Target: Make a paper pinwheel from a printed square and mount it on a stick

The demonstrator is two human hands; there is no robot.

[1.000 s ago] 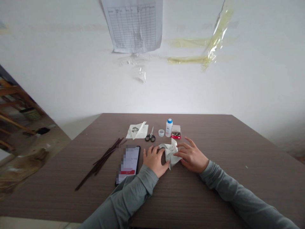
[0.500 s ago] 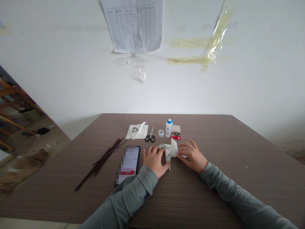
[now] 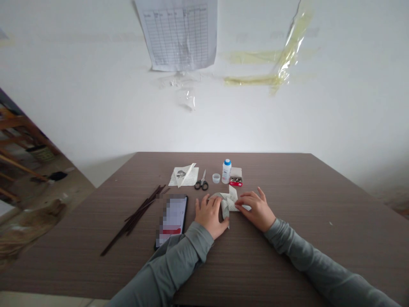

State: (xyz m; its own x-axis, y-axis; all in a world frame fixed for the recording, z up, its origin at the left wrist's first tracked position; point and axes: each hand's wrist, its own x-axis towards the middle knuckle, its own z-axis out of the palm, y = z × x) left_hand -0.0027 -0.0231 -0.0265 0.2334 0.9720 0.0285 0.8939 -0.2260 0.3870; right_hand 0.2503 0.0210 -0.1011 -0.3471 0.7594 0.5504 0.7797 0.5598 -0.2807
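A folded white paper pinwheel shape [image 3: 228, 201] lies on the wooden-look table top, between my hands. My left hand [image 3: 210, 215] grips its left side, with the fingers curled over the paper. My right hand [image 3: 256, 209] pinches the right side, fingertips on the folds. Part of the paper is hidden under both hands. Beyond them stand a pair of black-handled scissors [image 3: 201, 181], a white glue bottle with a blue cap [image 3: 226, 172] and a small red-and-white box of pins [image 3: 235, 176].
A printed paper sheet [image 3: 183, 176] and a small clear cup [image 3: 216, 178] sit at the far side of the table [image 3: 281, 179]. Several thin dark sticks [image 3: 137, 217] and a smartphone [image 3: 171, 221] lie left of my left hand. A paper chart [image 3: 177, 34] hangs on the wall.
My right hand has moved left and closer to the paper. The paper's folds look tighter and narrower. My left hand has shifted slightly right.
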